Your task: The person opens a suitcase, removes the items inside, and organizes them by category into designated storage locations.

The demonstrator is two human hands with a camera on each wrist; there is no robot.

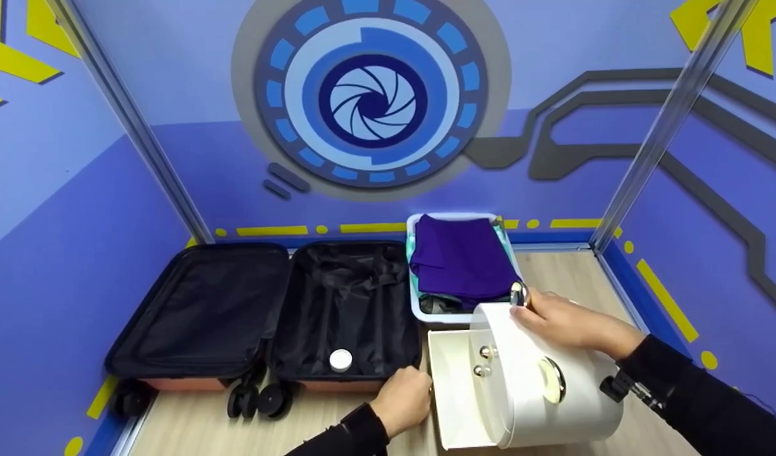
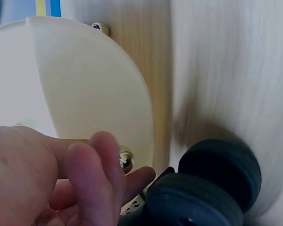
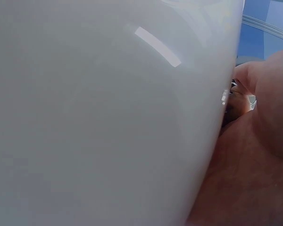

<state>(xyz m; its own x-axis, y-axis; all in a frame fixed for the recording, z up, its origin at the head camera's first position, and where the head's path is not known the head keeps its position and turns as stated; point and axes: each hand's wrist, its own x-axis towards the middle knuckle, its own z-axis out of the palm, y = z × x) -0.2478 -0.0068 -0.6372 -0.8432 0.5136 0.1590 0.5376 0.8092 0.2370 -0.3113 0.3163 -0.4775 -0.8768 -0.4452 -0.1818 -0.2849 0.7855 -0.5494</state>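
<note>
A white rounded cosmetic storage box sits at the front right, its drawer pulled out to the left. My left hand is at the drawer front; in the left wrist view its fingers are curled about a shiny round knob. My right hand grips the box's metallic handle at the top. White box wall fills most of the right wrist view and hides the right fingertips. A small round white jar lies in the suitcase's right half.
Left of the box lies an open black-lined suitcase with black wheels. Behind the box stands a white basket holding folded purple cloth and other fabric. Blue panels enclose the wooden table.
</note>
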